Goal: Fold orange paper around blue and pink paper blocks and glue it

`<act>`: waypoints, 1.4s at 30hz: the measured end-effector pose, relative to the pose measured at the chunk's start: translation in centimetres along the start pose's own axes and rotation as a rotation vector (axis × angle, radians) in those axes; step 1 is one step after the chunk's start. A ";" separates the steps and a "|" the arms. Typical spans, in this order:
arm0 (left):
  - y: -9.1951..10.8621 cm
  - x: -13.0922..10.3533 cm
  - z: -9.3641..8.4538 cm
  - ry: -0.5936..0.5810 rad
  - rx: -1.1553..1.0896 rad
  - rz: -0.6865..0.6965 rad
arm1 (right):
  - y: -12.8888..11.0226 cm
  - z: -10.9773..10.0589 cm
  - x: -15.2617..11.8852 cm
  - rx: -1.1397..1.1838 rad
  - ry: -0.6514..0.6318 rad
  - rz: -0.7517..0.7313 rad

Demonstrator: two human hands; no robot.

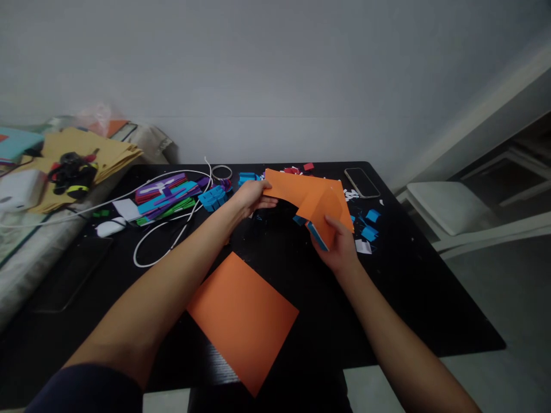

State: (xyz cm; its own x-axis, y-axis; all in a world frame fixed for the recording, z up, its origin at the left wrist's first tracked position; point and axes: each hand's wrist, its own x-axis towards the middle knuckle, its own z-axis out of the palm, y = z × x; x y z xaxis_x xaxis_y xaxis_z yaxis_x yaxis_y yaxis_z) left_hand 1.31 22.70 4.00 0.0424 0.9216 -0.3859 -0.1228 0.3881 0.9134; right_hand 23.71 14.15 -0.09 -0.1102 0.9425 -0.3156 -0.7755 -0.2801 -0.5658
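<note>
The left hand (253, 197) and right hand (340, 248) hold up orange paper (312, 188); another orange sheet (245, 318) lies on the black tabletop (434, 310)

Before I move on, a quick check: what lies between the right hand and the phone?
The head view shows part of the held orange paper, then white paper scraps, between the right hand and the phone.
</note>
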 end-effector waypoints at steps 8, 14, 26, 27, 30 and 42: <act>-0.8 -0.4 -0.1 -0.071 0.248 0.238 | -0.3 -0.3 0.6 0.018 0.060 0.053; -2.7 -0.7 1.1 -0.041 0.756 0.510 | -0.6 -0.7 0.8 0.052 0.046 0.078; -2.6 -0.9 2.0 -0.086 1.462 0.629 | -0.8 -1.0 0.9 0.081 -0.001 0.091; -2.3 -1.3 2.2 -0.094 1.488 0.644 | -0.8 -1.0 0.9 0.089 0.004 0.092; -1.4 -3.6 2.6 -0.088 1.556 0.659 | -1.0 -0.8 0.7 0.110 0.013 0.094; -0.1 -18.2 -4.1 -0.020 1.713 0.206 | -0.1 -0.3 0.4 0.072 0.082 0.084</act>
State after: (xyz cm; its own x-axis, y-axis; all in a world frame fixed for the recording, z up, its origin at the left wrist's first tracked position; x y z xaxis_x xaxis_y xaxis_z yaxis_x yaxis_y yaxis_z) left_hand -3.53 5.85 10.45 0.1757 0.9481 -0.2650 0.9844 -0.1720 0.0374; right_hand 23.95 14.46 -0.41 -0.1274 0.8974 -0.4224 -0.8089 -0.3404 -0.4794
